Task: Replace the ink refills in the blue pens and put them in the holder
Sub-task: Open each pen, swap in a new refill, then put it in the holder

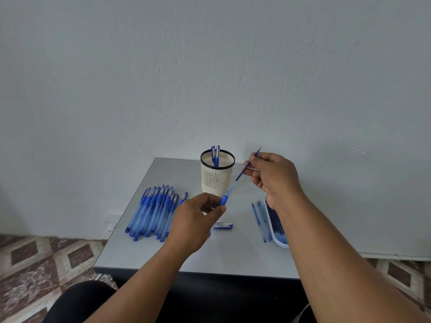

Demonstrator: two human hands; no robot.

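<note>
My left hand [198, 217] pinches the blue grip end of an uncapped pen barrel [225, 199] above the middle of the table. My right hand [272, 176] grips a thin ink refill [241, 174] whose lower end sits in the barrel; its tip sticks out above my fingers. The cream mesh holder [217, 176] with a black rim stands behind, with two blue pens [215, 155] in it. A pile of several capped blue pens [156, 210] lies at the left. A loose pen cap [224, 226] lies under my left hand.
A white tray [277, 238] with several refills sits at the table's right edge, partly hidden by my right forearm. Two loose refills [261, 220] lie just left of it. The grey table [233, 257] stands against a pale wall; patterned floor tiles lie to either side.
</note>
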